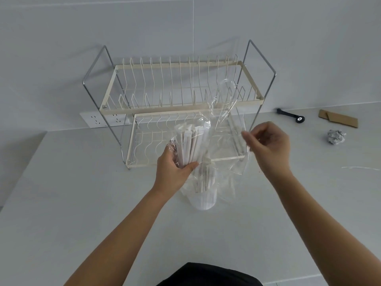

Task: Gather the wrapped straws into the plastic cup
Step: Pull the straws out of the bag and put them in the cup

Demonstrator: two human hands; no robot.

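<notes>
A dark garment [208, 274] is seen lowest. Above the cup [203, 200], paper-wrapped straws [190, 144] are clasped by the left hand [172, 169]; clear film [226, 120] is pinched by the right hand [268, 144]. Light, slippery, best held mid-bundle.

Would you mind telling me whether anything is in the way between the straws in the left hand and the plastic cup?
Yes: the clear plastic bag. The left hand grips the wrapped straws with the bag still around them, while the right hand pinches the bag's loose film, which hangs over the plastic cup directly below.
</notes>
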